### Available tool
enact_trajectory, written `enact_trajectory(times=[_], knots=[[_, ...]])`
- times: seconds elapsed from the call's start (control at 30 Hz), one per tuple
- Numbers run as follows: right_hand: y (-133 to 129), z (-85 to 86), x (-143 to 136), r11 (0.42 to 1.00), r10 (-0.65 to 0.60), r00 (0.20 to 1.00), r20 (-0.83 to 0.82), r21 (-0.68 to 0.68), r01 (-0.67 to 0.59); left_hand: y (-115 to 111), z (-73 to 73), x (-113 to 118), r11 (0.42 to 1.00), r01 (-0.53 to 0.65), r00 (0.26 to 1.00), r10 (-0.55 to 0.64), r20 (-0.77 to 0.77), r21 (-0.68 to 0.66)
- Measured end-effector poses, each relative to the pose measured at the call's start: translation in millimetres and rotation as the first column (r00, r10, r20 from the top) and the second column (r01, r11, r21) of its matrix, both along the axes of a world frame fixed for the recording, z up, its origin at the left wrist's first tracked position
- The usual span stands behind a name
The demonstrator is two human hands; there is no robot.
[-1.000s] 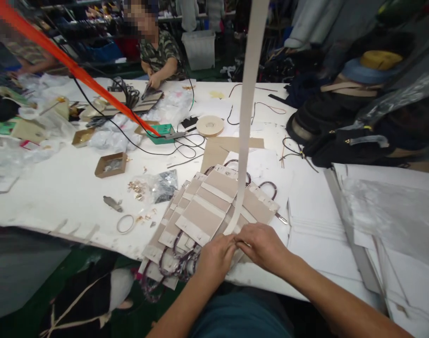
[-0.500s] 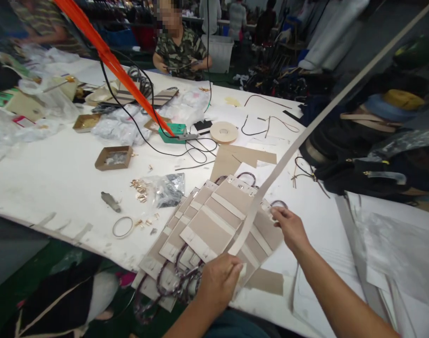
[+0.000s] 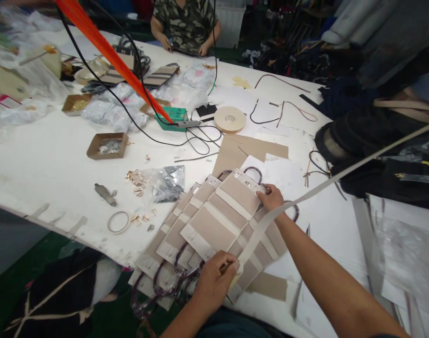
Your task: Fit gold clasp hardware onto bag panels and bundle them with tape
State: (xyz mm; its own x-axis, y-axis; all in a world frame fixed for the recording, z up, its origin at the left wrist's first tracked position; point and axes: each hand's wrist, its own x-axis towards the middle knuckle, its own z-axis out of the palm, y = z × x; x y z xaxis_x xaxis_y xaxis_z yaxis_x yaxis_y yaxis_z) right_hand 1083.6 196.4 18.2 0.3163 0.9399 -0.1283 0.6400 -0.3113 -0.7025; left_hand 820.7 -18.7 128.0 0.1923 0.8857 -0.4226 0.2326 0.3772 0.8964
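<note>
Beige panels [image 3: 214,220] with pale stripes and dark looped handles lie fanned in an overlapping pile at the table's front edge. My left hand [image 3: 217,277] is closed on the near end of a long pale strip [image 3: 267,225], over the pile's lower part. The strip runs up to the right, out of view, passing over my right wrist. At the upper right corner of the top panel, by its metal fittings, my right hand [image 3: 270,198] has its fingers closed on the panel's edge.
A tape roll [image 3: 230,119], a green box [image 3: 172,118] with an orange band and black cables, and brown cardboard [image 3: 251,149] lie beyond the pile. Small gold parts [image 3: 136,182] and an open carton [image 3: 107,145] are left. A person [image 3: 186,26] sits across the table.
My right hand has moved up and left onto the top panel's corner. The strip's far part has dropped lower on the right. The view has tilted down.
</note>
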Motion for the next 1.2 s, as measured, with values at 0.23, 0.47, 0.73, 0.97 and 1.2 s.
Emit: enact_trajectory(times=[0.23, 0.47, 0.73, 0.97, 1.2], knots=[[5, 4.7, 8, 0.999, -0.032, 0.999, -0.005, -0.008, 0.032, -1, 1.3, -4, 0.988, -0.080, 0.993, 0.090, 0.071, -0.129], [-92, 81.6, -6, 0.973, -0.178, 0.977, -0.117, 0.130, 0.193, -1, 18.0, -6, 0.976, -0.166, 0.977, 0.182, 0.114, -0.140], [-205, 156.0, -69, 0.933, 0.178, 0.721, -0.670, -0.118, -0.340, -2, 32.3, 2, 0.994, -0.099, 0.991, 0.093, 0.099, 0.054], [-221, 157.2, -75, 0.946, 0.055, 0.475, -0.879, -0.107, -0.308, -5, 50.7, 2, 0.945, -0.126, 0.992, 0.115, 0.054, 0.301], [-230, 155.0, -78, 0.966, 0.023, 0.383, -0.924, -0.078, -0.247, -17, 63.3, 3, 0.949, -0.073, 0.993, 0.099, -0.071, 0.305]])
